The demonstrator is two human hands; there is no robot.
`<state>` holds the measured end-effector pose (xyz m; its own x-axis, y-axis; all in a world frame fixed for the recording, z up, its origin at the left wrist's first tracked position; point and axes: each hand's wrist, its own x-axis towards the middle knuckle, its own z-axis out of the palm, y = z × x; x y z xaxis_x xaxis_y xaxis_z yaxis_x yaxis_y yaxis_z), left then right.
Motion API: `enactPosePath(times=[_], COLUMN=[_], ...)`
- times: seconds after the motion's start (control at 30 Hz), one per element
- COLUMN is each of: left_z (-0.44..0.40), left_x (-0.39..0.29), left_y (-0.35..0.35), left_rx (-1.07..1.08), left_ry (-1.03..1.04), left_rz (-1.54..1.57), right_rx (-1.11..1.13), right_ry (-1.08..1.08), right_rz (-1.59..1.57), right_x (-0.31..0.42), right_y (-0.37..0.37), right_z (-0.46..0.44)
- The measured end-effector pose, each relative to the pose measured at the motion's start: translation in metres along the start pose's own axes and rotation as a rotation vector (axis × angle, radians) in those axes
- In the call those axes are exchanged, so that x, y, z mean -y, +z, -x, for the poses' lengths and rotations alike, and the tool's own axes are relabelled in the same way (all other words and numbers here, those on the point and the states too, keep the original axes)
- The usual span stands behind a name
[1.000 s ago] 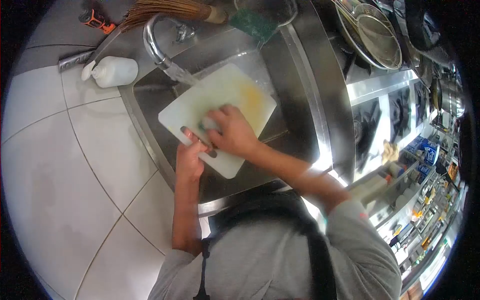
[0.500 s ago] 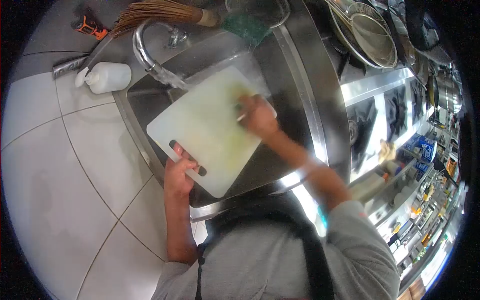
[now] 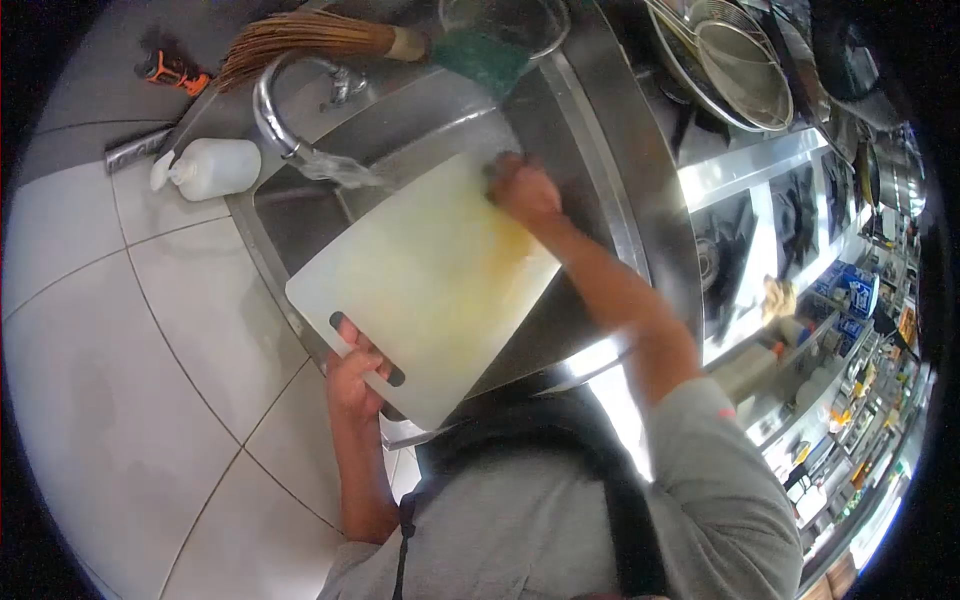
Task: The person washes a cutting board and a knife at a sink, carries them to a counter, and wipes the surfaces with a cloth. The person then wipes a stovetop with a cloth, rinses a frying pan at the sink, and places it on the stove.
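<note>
A white cutting board [image 3: 410, 270] is held tilted over the sink [image 3: 285, 215], with yellowish stains on its right half. My left hand [image 3: 358, 378] is wrapped round the board's handle, fingers through the slot. At the board's far right edge is my right hand [image 3: 530, 192], curled and smeared by motion. Something dark shows at its fingertips, too blurred to name. Water runs from the curved faucet [image 3: 268, 105] into the sink, just beyond the board's far left edge.
A white pump bottle [image 3: 218, 168] stands on the left rim. Behind the faucet lie a stick brush [image 3: 310, 42] and green mesh [image 3: 482, 62]. Strainers [image 3: 742, 72] rest at the upper right, near the stove [image 3: 725, 235]. An orange-black object [image 3: 175, 72] is at the upper left.
My right hand has moved up along the board toward its far corner. The board has shifted slightly toward me, and its yellow stain shows more plainly. My left hand keeps its hold.
</note>
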<state>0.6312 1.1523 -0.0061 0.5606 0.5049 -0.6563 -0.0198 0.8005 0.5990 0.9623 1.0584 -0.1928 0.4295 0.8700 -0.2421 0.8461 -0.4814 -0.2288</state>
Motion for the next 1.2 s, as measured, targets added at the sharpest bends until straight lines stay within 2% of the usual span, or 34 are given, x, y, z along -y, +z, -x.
enactPosePath(times=[0.03, 0.1, 0.17, 0.2, 0.27, 0.33, 0.4, 0.47, 0.53, 0.6, 0.63, 0.67, 0.7, 0.77, 0.83, 0.87, 0.97, 1.03, 1.07, 1.1, 1.13, 1.2], left_z=[-0.001, -0.009, -0.023, -0.033, -0.042, -0.045, -0.046, -0.04, -0.033, -0.037, -0.04, -0.047, -0.054, -0.058, -0.053, -0.048, -0.029, -0.022, -0.021, -0.022, -0.027, -0.048], left_x=[0.0, 0.007, 0.019, 0.024, 0.018, 0.015, 0.016, 0.011, 0.006, 0.011, 0.014, 0.018, 0.023, 0.028, 0.028, 0.026, 0.012, 0.007, 0.002, -0.003, -0.008, -0.008], left_y=[-0.005, -0.014, -0.008, 0.0, 0.023, 0.03, -0.007, -0.034, -0.027, -0.032, -0.03, -0.029, -0.027, -0.017, -0.008, -0.005, 0.001, -0.006, -0.008, -0.009, -0.012, -0.019], left_rx=[-0.005, 0.021, -0.023, -0.063, -0.028, -0.071, -0.072, 0.089, 0.036, -0.007, -0.119, -0.127, -0.092, -0.053, -0.051, -0.055, -0.024, -0.011, 0.001, -0.032, -0.067, -0.012], left_ry=[0.003, -0.06, -0.067, -0.065, -0.102, -0.055, -0.033, -0.02, -0.023, -0.024, -0.034, -0.031, -0.037, -0.043, -0.038, -0.033, -0.021, 0.027, 0.039, 0.044, 0.047, 0.03], left_rz=[0.005, 0.036, -0.023, -0.094, -0.137, -0.059, -0.048, 0.053, 0.126, 0.172, 0.191, 0.192, 0.153, 0.095, 0.026, -0.042, -0.091, -0.066, -0.055, -0.089, -0.121, -0.143], right_rx=[0.002, -0.202, -0.095, -0.197, -0.138, -0.082, -0.186, -0.047, -0.09, -0.037, -0.064, -0.094, -0.051, 0.011, 0.024, -0.059, -0.256, -0.079, 0.011, 0.049, 0.039, -0.098], right_ry=[-0.007, -0.023, 0.189, 0.12, 0.008, -0.134, -0.131, 0.027, 0.168, 0.26, 0.133, 0.01, 0.007, -0.028, -0.059, -0.051, 0.026, 0.322, 0.189, 0.293, 0.286, 0.311], right_rz=[0.001, -0.104, -0.683, -0.605, -0.729, -0.735, -0.574, -0.42, -0.234, -0.315, -0.363, -0.41, -0.517, -0.665, -0.708, -0.71, -0.609, -0.396, -0.311, -0.281, -0.263, -0.47], right_x=[-0.005, 0.001, 0.06, 0.09, 0.137, 0.143, 0.108, 0.042, -0.034, -0.009, 0.007, 0.026, 0.065, 0.133, 0.157, 0.158, 0.113, 0.062, 0.031, -0.018, -0.016, 0.007], right_y=[0.015, 0.012, -0.033, -0.035, -0.084, -0.1, -0.068, -0.036, 0.036, -0.006, 0.003, 0.013, -0.019, -0.076, -0.082, -0.08, -0.054, -0.03, -0.032, 0.056, 0.03, -0.062], right_z=[0.006, 0.024, 0.032, 0.031, 0.036, 0.04, 0.035, 0.025, 0.031, 0.066, 0.083, 0.099, 0.113, 0.11, 0.093, 0.074, 0.024, 0.014, 0.028, 0.022, 0.028, 0.062])
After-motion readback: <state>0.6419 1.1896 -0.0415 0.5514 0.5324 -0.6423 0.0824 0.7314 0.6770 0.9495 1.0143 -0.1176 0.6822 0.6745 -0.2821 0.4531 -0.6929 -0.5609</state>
